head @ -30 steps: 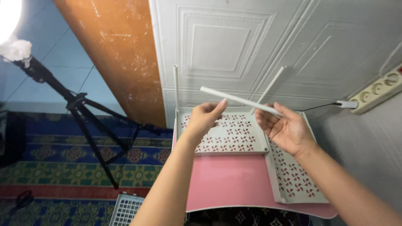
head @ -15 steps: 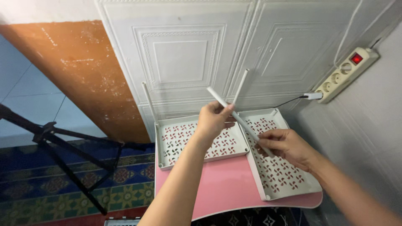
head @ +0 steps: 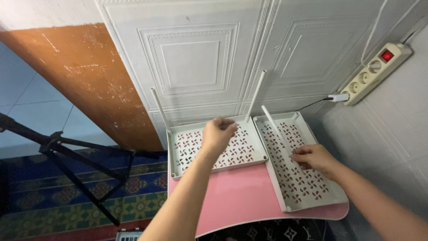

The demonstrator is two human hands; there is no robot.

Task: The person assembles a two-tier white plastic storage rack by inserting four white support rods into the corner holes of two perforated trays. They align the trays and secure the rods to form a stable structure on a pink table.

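Lying under right hand (head: 314, 157): white rod (head: 275, 128)

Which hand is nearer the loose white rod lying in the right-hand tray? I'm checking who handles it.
Right. The right hand touches the white rod's lower end in the right tray; the left hand hovers apart, over the left tray.

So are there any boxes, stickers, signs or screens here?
No boxes, stickers, signs or screens show.
Nearest thing: a red lit switch, small and square, on the cream power strip slanting up the wall at the upper right.
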